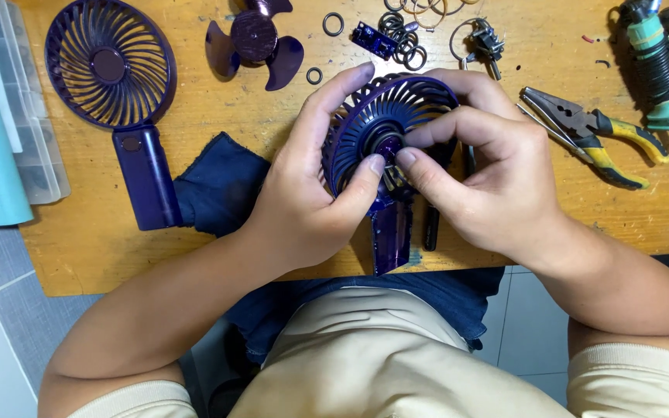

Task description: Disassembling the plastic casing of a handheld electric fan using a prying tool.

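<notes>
Hands meet over the table (195, 255) edge: my left hand (303, 193) and right hand (489, 178) both grip the fan half (373, 124), thumbs pinching its hub. Blade (253, 42), front grille (110, 66) and pliers (590, 135) lie apart.

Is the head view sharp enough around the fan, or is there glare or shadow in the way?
Head view: sharp and evenly lit; the left hand and right hand cast only soft shadow on the purple fan half; faint sheen on the loose blade; slight wide-angle bend at edges.
</notes>
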